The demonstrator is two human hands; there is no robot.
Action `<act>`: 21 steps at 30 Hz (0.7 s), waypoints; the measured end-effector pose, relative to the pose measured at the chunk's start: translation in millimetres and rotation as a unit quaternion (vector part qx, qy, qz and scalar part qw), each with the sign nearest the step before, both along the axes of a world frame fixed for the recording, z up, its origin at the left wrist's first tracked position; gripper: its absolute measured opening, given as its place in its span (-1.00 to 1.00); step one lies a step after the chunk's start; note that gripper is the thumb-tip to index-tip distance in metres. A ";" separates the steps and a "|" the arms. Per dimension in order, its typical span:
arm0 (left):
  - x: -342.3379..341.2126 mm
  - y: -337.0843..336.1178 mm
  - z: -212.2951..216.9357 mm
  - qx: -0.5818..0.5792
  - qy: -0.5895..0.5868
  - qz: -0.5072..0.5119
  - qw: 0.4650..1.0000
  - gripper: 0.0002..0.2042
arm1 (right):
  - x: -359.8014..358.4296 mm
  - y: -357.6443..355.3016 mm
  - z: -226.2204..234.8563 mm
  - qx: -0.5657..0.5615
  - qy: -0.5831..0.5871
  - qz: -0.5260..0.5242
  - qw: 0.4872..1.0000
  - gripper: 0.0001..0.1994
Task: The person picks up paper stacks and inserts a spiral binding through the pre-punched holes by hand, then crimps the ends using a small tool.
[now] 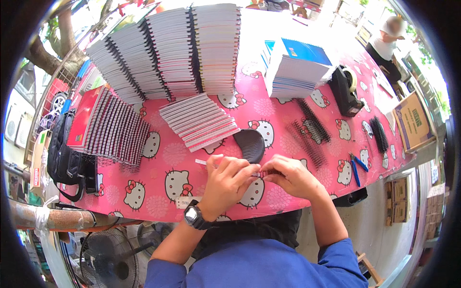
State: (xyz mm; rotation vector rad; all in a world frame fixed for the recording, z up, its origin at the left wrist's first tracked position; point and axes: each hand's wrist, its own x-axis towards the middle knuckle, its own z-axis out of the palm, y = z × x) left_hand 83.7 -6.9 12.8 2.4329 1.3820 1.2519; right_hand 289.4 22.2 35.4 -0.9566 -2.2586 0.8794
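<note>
My left hand [228,180], with a watch [193,216] on its wrist, is at the middle of the table's near side, fingers bent and tips pinched together. My right hand [292,176] meets it from the right, its thumb and fingers also closed. Between the fingertips shows a small dark and reddish strip [263,174], mostly hidden, so its kind is unclear. Just beyond the hands lies a black, rounded, ribbed object [250,145]. A fanned stack of thin pink-and-white booklets [199,121] lies past it, to the left.
Tall stacks of coil-bound notebooks [168,53] stand at the back left, red-covered ones [108,127] nearer. Blue-covered notebooks [297,67] stand at the back right. Black binding coils [312,127], a tape dispenser [346,91] and blue-handled pliers [357,169] lie on the right. A person stands beyond.
</note>
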 end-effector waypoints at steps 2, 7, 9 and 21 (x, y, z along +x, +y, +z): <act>-2.0 3.7 -7.3 0.003 0.034 -0.038 0.999 -0.72 | 0.8 1.3 -4.2 0.001 -0.022 0.016 1.000 -0.81; -22.1 15.9 4.5 0.001 -0.013 -0.046 0.999 -0.64 | -5.3 7.1 5.1 -0.039 -0.005 -0.003 0.999 -0.80; -66.1 29.3 8.4 -0.026 -0.164 0.042 0.985 -0.49 | -3.0 6.8 3.3 -0.030 -0.014 -0.014 0.999 -0.82; -138.7 129.3 -70.9 -0.072 -0.240 0.046 0.967 0.37 | -5.1 8.5 -5.7 -0.031 0.030 0.003 0.999 -0.83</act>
